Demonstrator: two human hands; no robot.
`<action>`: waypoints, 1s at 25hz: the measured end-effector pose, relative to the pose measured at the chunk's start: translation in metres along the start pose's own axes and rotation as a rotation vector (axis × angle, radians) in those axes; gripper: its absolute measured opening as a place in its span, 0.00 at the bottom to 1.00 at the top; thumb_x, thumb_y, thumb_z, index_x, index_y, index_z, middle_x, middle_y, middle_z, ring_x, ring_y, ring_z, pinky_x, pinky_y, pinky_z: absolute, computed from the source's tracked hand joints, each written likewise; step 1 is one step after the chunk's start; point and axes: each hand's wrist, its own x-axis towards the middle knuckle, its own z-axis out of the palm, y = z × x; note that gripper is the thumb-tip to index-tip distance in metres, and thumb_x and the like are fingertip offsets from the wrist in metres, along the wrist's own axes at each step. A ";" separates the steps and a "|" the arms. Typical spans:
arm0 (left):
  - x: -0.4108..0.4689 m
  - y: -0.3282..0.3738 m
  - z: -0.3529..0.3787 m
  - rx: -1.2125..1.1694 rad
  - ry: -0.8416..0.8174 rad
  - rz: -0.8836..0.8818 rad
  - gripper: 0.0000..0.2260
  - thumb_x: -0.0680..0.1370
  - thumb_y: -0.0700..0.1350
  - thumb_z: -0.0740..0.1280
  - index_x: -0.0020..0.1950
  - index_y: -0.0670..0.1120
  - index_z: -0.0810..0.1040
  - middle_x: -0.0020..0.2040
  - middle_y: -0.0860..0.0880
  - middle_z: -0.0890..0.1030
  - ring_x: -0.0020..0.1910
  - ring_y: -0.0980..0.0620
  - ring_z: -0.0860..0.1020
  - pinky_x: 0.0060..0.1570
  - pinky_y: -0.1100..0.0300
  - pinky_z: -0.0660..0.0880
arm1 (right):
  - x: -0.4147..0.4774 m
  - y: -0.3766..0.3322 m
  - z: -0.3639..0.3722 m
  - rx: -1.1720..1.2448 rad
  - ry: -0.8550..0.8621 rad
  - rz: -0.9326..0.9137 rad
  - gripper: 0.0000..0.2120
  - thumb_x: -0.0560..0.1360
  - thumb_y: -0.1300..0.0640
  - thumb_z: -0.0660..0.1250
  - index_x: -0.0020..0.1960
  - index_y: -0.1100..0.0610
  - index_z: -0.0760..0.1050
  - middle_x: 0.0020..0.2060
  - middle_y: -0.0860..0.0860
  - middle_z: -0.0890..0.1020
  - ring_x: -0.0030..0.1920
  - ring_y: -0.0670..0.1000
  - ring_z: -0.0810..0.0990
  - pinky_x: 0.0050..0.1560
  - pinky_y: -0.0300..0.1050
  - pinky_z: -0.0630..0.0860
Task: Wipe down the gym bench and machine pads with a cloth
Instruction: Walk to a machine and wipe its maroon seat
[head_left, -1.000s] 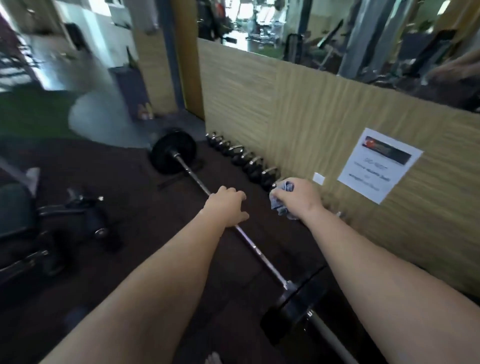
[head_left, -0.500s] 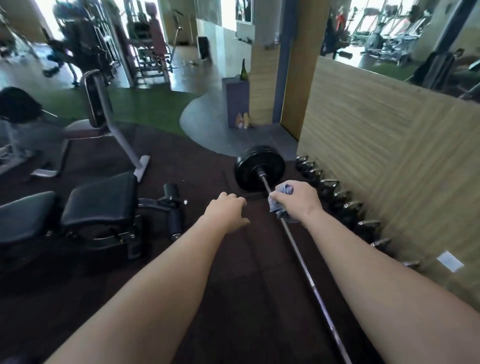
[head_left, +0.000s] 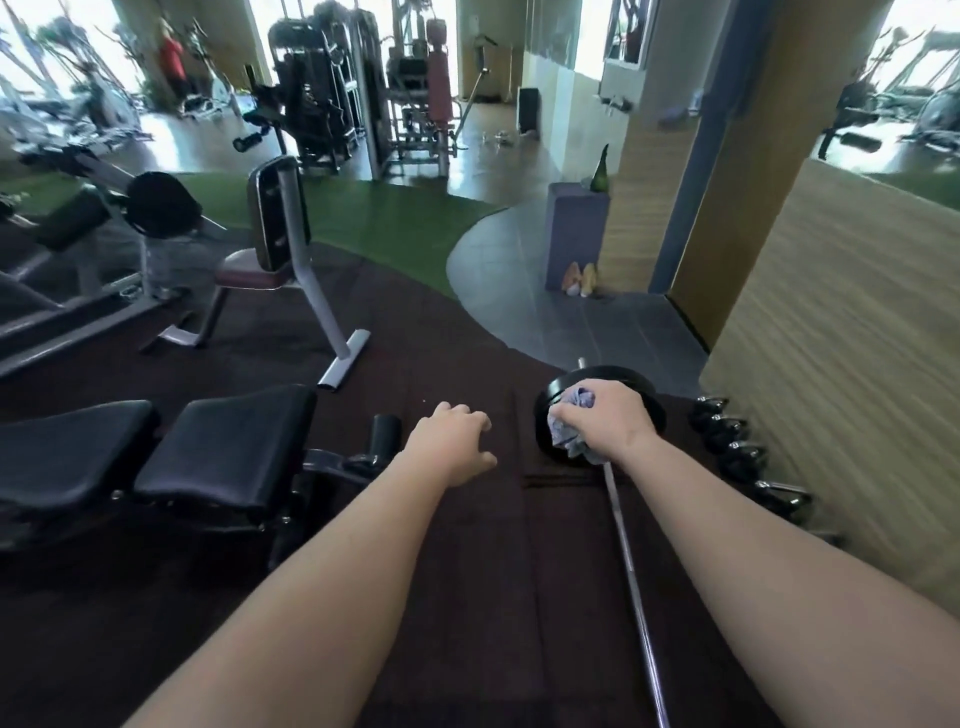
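Gripping the bunched cloth (head_left: 571, 439) in my right hand (head_left: 608, 415), I hold it out in front of the barbell plate (head_left: 597, 375) (whether it touches, I cannot tell), wadded small so it carries easily. My left hand (head_left: 451, 441) hangs loosely curled and empty, free to brace on the black bench pads (head_left: 234, 441) low on my left, which I judge the cloth must reach next.

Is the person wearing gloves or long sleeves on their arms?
No. The left hand and right hand are bare, with no gloves, rings or watch showing. The left forearm and right forearm are bare too: no sleeve reaches into view.
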 end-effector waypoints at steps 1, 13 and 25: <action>0.019 -0.003 -0.006 -0.016 0.004 -0.022 0.25 0.79 0.59 0.68 0.75 0.55 0.72 0.67 0.50 0.74 0.69 0.46 0.68 0.63 0.49 0.72 | 0.024 -0.001 -0.004 0.003 -0.022 -0.003 0.07 0.72 0.50 0.73 0.37 0.51 0.81 0.35 0.46 0.84 0.40 0.47 0.83 0.41 0.36 0.75; 0.326 -0.178 -0.079 -0.030 0.033 -0.144 0.25 0.79 0.60 0.68 0.74 0.55 0.72 0.66 0.50 0.75 0.68 0.46 0.68 0.61 0.49 0.73 | 0.384 -0.093 0.097 0.147 -0.119 -0.005 0.06 0.67 0.51 0.71 0.39 0.53 0.83 0.34 0.52 0.86 0.36 0.57 0.87 0.26 0.49 0.81; 0.597 -0.397 -0.141 -0.049 0.072 -0.332 0.26 0.79 0.60 0.67 0.76 0.55 0.71 0.67 0.51 0.74 0.69 0.46 0.69 0.61 0.49 0.72 | 0.736 -0.211 0.247 0.113 -0.321 -0.132 0.08 0.63 0.49 0.68 0.36 0.53 0.81 0.31 0.52 0.84 0.36 0.59 0.87 0.29 0.49 0.79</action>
